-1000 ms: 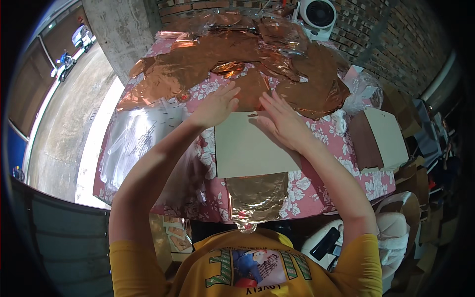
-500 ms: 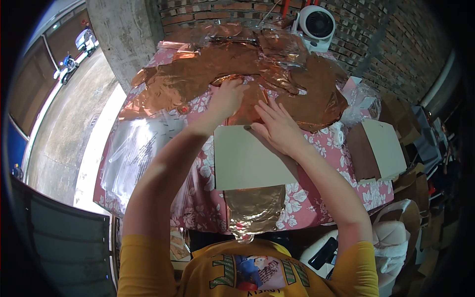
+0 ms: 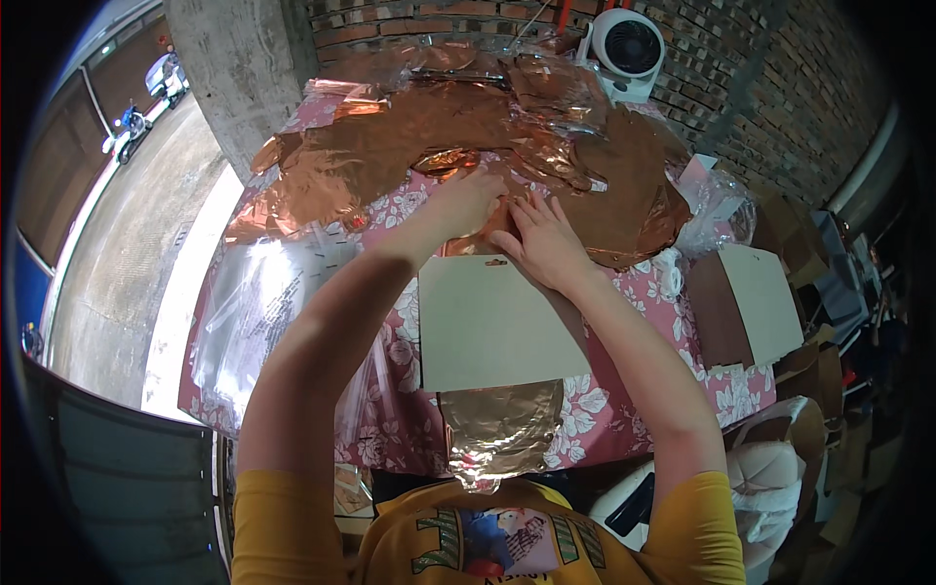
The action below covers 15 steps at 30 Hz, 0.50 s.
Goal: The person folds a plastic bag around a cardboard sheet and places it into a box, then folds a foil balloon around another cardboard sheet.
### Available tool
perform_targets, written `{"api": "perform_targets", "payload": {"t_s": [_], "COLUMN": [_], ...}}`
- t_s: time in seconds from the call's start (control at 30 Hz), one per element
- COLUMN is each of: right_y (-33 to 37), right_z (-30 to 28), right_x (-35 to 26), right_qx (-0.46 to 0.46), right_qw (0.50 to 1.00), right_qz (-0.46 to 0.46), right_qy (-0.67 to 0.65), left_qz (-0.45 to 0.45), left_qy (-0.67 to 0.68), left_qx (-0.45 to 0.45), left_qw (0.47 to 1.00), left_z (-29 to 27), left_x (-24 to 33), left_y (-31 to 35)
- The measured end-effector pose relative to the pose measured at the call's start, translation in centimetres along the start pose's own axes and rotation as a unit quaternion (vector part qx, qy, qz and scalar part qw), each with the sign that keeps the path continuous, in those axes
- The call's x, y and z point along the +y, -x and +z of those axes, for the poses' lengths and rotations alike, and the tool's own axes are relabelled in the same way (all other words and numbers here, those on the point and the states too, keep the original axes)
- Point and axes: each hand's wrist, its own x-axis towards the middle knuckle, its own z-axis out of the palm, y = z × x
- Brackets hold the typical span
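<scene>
A pale card [image 3: 502, 327] with a small hang slot near its far edge lies on a flat, uninflated foil balloon. The balloon's gold near end [image 3: 502, 424] sticks out toward me, and its copper part [image 3: 473, 242] shows beyond the card. My left hand [image 3: 470, 207] is closed on this copper foil, fingers bent and partly hidden. Beside it, my right hand [image 3: 549, 242] lies open, fingers spread on the foil and heel over the card's far right corner. More flat copper foil balloons [image 3: 341, 161] are heaped beyond both hands.
Clear plastic bags [image 3: 263, 312] lie at the left of the flowered tablecloth [image 3: 580, 414]. Bagged foil packs [image 3: 561, 93] and a white fan [image 3: 629, 49] stand at the back. A stack of cards [image 3: 760, 302], crumpled plastic [image 3: 721, 210] and white string [image 3: 671, 273] are on the right.
My left hand has moved right, toward my right hand, drawing the copper foil with it. The card sits slightly nearer to me, and its slot now shows. My right hand stays nearly in place.
</scene>
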Motion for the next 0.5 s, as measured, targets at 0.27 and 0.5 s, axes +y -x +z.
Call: {"api": "perform_targets", "payload": {"t_s": [0.27, 0.5], "right_y": [4.1, 5.7], "right_z": [-1.9, -4.1], "right_x": [0.6, 0.6], "right_qx": [0.048, 0.05], "right_qw": [0.995, 0.992], "right_qz": [-0.065, -0.081], "right_qy": [-0.064, -0.084], "left_qz": [0.027, -0.066], "left_qy": [0.079, 0.113], "left_qx": [0.127, 0.091], "left_qw": [0.988, 0.987], "left_z": [-1.2, -6.2], "left_x": [-0.8, -0.2], "left_y": [2.5, 7.8]}}
